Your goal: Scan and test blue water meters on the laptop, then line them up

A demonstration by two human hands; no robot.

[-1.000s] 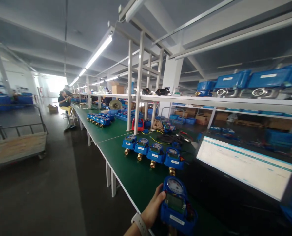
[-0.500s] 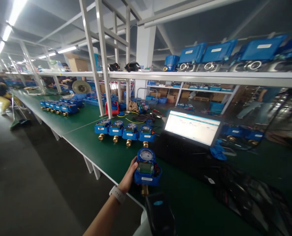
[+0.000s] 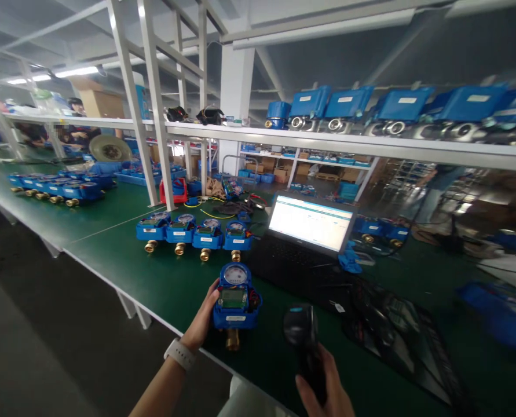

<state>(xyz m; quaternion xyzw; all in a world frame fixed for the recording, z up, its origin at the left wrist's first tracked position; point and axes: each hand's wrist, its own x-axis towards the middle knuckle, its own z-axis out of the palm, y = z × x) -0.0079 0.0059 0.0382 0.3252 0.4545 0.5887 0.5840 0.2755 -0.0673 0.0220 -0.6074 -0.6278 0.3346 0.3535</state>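
My left hand point(image 3: 203, 317) grips the left side of a blue water meter point(image 3: 235, 307) near the bench's front edge. The meter has a round dial, a small display, a white label and a brass pipe end facing me. Most of my left fingers are hidden behind its housing. In my right hand point(image 3: 327, 385) is a black barcode scanner point(image 3: 303, 336), held by its handle, to the right of the meter and apart from it. Behind the held meter stands a row of several similar blue water meters point(image 3: 208, 236) with brass ends.
An open laptop point(image 3: 310, 226) with a lit screen stands right of the row. A computer mouse point(image 3: 379, 324) lies on a dark mat. Overhead, a shelf point(image 3: 262, 134) carries larger blue meters point(image 3: 348, 104). White posts point(image 3: 156, 104) rise from the green bench point(image 3: 123, 255). Farther left are more meters point(image 3: 55, 188).
My view has turned to the right. The scanner has moved right, away from the meter's brass end, and my right hand has come into view. My left hand still holds the meter.
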